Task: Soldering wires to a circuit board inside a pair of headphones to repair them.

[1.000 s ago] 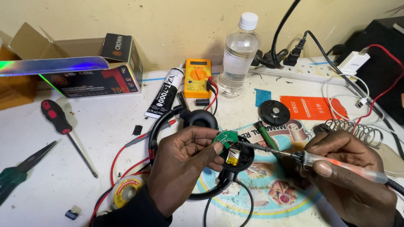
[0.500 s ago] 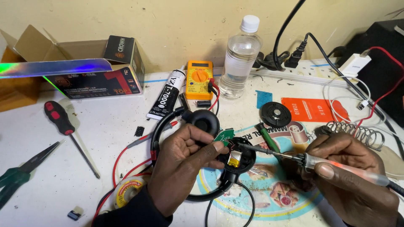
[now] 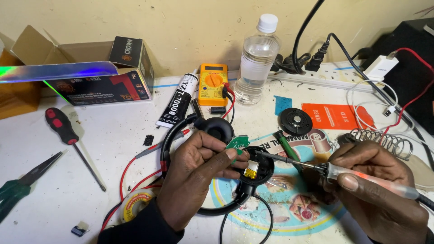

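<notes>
My left hand (image 3: 196, 174) pinches a small green circuit board (image 3: 237, 143) at the opened earcup (image 3: 258, 171) of a black headset (image 3: 217, 129); a small yellow battery shows inside the cup. My right hand (image 3: 373, 190) grips a soldering iron (image 3: 361, 176) with a translucent handle. Its metal tip reaches left and meets the earcup beside the board.
On the white table lie a red-and-black screwdriver (image 3: 63, 129), green pliers (image 3: 20, 185), a solder spool (image 3: 138, 203), a black glue tube (image 3: 178, 101), a yellow multimeter (image 3: 213, 83), a water bottle (image 3: 257, 58), a speaker driver (image 3: 295, 121), a coiled iron stand (image 3: 384, 140), a power strip (image 3: 316, 72) and a cardboard box (image 3: 86, 77).
Both hands stay nearly where they were. My left fingers have shifted slightly on the green board, and the iron's tip remains at the earcup.
</notes>
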